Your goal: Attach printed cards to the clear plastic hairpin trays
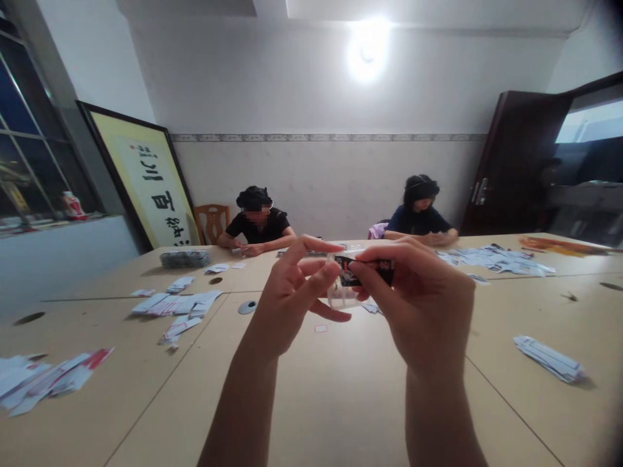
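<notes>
Both my hands are raised over the table (335,402), close together. My left hand (299,285) grips a small clear plastic case (341,297) by its side, thumb and fingers around it. Between the thumb and fingers of my right hand (423,292) is a small black printed card or packet (384,271), which lies against the case. Whether the black piece is inside the case or in front of it I cannot tell. A small white label with a red edge (320,329) lies on the table below my hands.
Paper strips (175,303) are piled at the left, with more (58,383) at the near left. A bundle of strips (548,358) lies at the right, and a spread heap (496,259) behind it. Two people (257,224) sit across the table, near a stack of grey packs (185,259).
</notes>
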A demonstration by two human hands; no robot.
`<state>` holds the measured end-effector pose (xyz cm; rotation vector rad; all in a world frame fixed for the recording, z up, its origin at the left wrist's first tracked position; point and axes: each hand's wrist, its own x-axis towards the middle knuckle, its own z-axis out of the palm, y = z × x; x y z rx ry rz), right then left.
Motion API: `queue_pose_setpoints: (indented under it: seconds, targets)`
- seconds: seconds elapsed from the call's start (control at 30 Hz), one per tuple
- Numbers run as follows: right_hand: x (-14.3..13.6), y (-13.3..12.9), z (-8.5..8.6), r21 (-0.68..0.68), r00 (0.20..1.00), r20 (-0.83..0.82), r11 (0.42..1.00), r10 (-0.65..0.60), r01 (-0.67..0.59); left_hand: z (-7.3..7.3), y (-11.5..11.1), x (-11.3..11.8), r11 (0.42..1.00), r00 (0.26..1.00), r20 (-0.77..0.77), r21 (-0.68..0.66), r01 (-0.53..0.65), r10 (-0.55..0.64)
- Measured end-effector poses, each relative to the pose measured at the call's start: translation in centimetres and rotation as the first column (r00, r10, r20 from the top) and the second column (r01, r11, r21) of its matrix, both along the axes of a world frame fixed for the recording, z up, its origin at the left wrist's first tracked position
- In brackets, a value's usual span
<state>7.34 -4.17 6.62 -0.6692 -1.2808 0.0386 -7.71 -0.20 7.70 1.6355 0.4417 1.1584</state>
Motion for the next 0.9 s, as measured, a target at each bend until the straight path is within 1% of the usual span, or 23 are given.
queue_pose_setpoints:
  seconds: [0.17,0.37,0.6,0.9]
  targets:
    - [0.0,-0.14,-0.06,0.021,0.999,0.019,0.999,-0.031,0.031,-0.04,-0.03,0.09,1.0,1.0,0.022,0.009,-0.018,0.018]
    - [-0.12,-0.07,-0.11,0.061,0.998,0.026,0.997,-0.057,0.055,0.02,-0.17,0.1,1.0,0.999,0.033,0.019,0.008,-0.008]
    - [-0.06,-0.29,0.02,0.03,0.996,0.052,0.997,-0.07,0.068,0.08,-0.37,0.06,0.999,0.999,0.019,0.017,-0.03,0.029]
    - [-0.06,-0.15,-0.05,0.033,0.997,0.047,0.997,-0.068,0.066,0.04,-0.39,0.15,0.999,0.999,0.03,0.017,-0.031,0.031]
